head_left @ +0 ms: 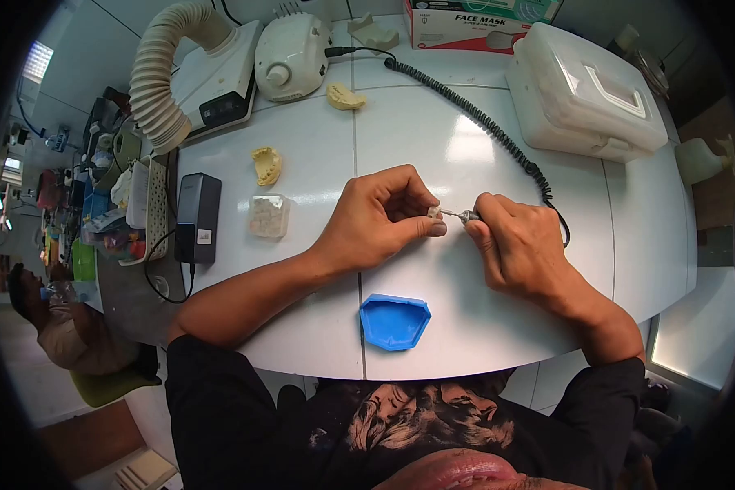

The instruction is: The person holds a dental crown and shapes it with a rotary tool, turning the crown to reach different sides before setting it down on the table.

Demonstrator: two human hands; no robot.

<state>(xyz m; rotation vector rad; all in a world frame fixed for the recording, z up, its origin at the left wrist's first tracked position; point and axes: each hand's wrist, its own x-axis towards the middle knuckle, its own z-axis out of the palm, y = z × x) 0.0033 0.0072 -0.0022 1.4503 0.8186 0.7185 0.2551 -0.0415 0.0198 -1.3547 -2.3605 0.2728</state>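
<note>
My left hand (384,219) pinches a small whitish piece, like a dental tooth piece (434,212), between thumb and fingertips above the white table. In my right hand (522,245) is a rotary handpiece (468,216), gripped like a pen. Its thin bur points left and reaches the piece; whether it touches is too small to tell. A black coiled cord (483,119) runs from behind my right hand to the white control unit (292,61). Closer to my body lies an open blue plastic tray (395,322).
Left of my hands sit a clear box of small pieces (268,216), a yellowish dental cast (266,166) and a black power box (197,219). A second cast (345,97), a ribbed hose (157,77) and a white case (588,94) stand farther back. Another person (73,327) sits at far left.
</note>
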